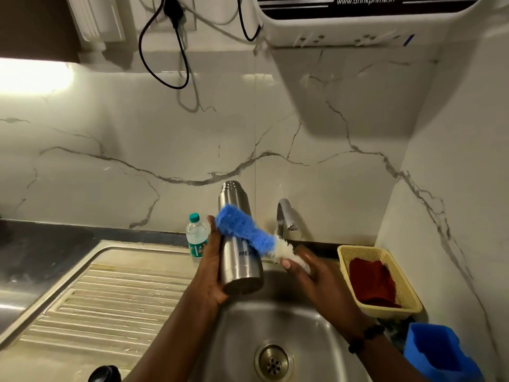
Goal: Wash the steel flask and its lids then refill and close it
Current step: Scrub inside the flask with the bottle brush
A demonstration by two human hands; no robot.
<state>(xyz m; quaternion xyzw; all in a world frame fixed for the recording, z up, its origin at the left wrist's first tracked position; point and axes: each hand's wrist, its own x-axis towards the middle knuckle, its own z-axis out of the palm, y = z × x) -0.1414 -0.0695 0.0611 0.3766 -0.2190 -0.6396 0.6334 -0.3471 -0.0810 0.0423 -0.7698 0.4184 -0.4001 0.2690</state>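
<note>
steel flask (240, 260) gripped in left hand (210, 274), brush (248, 232) across it

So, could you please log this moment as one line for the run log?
stage: scrubbing outside | left hand: holds steel flask over sink | right hand: holds blue brush on flask | tap: no water visible

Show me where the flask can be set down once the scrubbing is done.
The ribbed drainboard left of the sink basin is bare, between the small plastic bottle and a dark object at the bottom edge. Right of the basin is crowded: the yellow basket with red cloth, and a blue container.
</note>
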